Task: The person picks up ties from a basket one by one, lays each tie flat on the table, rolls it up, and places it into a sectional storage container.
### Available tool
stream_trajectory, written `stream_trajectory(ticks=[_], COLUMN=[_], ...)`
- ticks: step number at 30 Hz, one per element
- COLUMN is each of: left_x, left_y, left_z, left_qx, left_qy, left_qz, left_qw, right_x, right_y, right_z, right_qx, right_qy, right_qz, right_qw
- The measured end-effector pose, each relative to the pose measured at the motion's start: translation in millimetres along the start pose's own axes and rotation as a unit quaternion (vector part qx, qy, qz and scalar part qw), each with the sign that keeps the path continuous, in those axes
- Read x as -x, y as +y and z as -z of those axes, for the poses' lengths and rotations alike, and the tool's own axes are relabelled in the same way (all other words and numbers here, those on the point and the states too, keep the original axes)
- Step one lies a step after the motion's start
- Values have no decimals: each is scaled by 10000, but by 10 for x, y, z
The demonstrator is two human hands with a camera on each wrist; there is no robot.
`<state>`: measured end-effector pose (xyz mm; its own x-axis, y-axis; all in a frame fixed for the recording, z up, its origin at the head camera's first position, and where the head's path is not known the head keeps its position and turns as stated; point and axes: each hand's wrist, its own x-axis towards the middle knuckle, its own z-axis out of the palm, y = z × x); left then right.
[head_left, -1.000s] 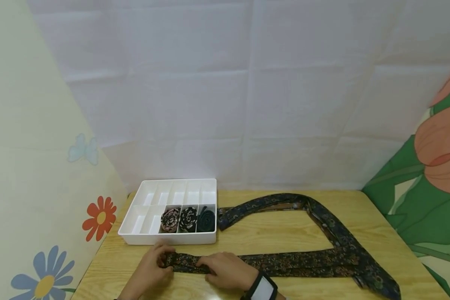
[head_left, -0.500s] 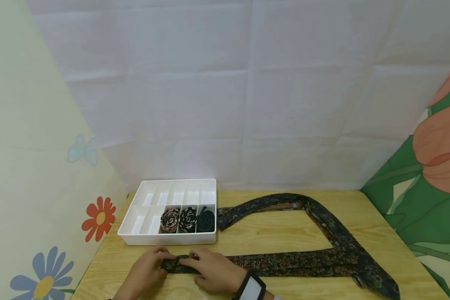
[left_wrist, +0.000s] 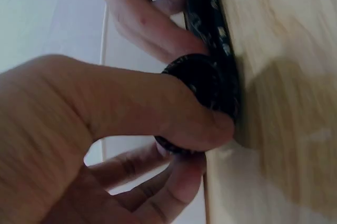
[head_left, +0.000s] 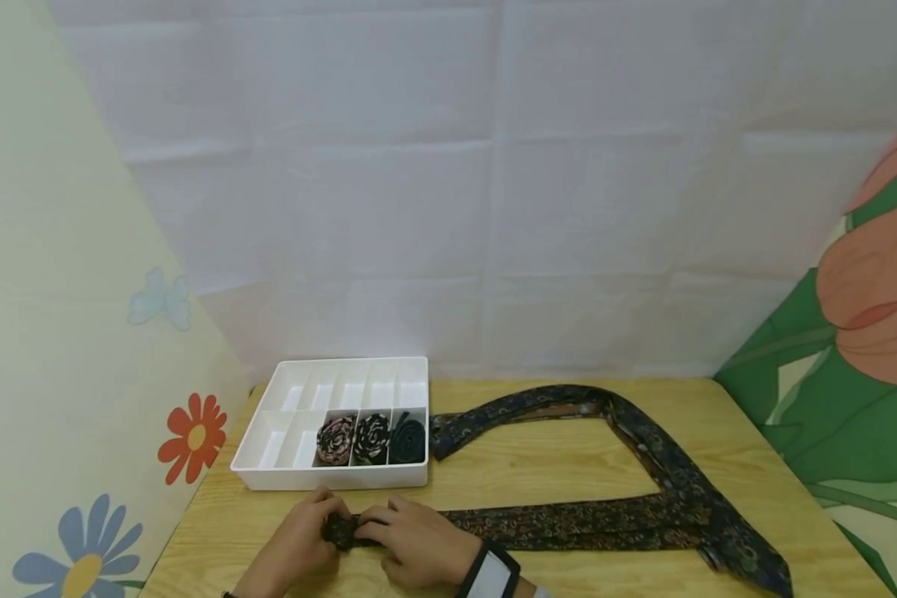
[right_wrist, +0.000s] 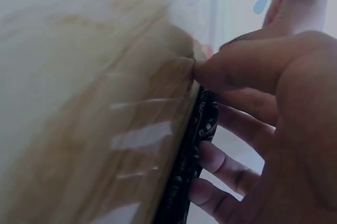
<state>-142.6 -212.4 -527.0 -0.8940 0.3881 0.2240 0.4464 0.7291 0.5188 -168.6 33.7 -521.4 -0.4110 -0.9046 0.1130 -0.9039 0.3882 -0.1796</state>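
Observation:
A dark floral necktie (head_left: 561, 525) lies lengthwise along the table, its left end wound into a small coil (left_wrist: 196, 74). My left hand (head_left: 302, 531) grips that coil, thumb on the near side and fingers on the far side. Just to its right, my right hand (head_left: 422, 540) pinches the strip by its edges, the thumb (right_wrist: 231, 69) opposite the fingers; one of its fingers reaches the coil in the left wrist view. A dark floral tie length (head_left: 643, 423) arches behind and meets the strip at the right; whether they are one piece I cannot tell.
A white divided tray (head_left: 329, 479) stands behind my hands. Its front row holds a pink-and-black rolled tie (head_left: 335, 440), a black-and-white one (head_left: 371, 440) and a dark green one (head_left: 407, 440). White sheeting (head_left: 456, 208) hangs behind the wooden table (head_left: 538, 465).
My right hand has shifted left toward my left hand. At the tie's left end, the flat, folded part has become a thicker coil. The arched length and the tray stay in place.

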Motion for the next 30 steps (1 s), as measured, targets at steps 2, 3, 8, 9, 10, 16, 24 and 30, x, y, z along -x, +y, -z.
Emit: stream_trajectory(ticks=[2, 3, 8, 9, 10, 16, 24, 30], left_x=[-20, -33, -69, -67, -62, -69, -79, -55], left_y=[30, 46, 84, 85, 84, 109, 189, 131], left_z=[-8, -11, -16, -16, -18, -66, -142, -155], left_qx=[-25, 50, 999, 1125, 1167, 217, -74, 15], left_qy=[-29, -67, -302, -318, -305, -101, -253, -61], left_qz=[-11, -6, 334, 400, 413, -112, 167, -364], left_qw=[10000, 10000, 9940, 9923, 9918, 9997, 9995, 9993], right_x=[-2, -1, 10, 11, 12, -35, -96, -65], right_y=[2, 4, 11, 15, 14, -25, -75, -55], right_z=[0, -2, 2, 6, 13, 44, 35, 31], right_qx=[-7, 2, -28, -109, -284, -1165, -574, -618], right_qy=[-25, -33, -56, -101, -150, 163, 475, 373], right_qz=[-27, -45, -83, -107, -174, -1304, -1890, -1860], right_qw=[10000, 10000, 9999, 9998, 9993, 9845, 9792, 9799])
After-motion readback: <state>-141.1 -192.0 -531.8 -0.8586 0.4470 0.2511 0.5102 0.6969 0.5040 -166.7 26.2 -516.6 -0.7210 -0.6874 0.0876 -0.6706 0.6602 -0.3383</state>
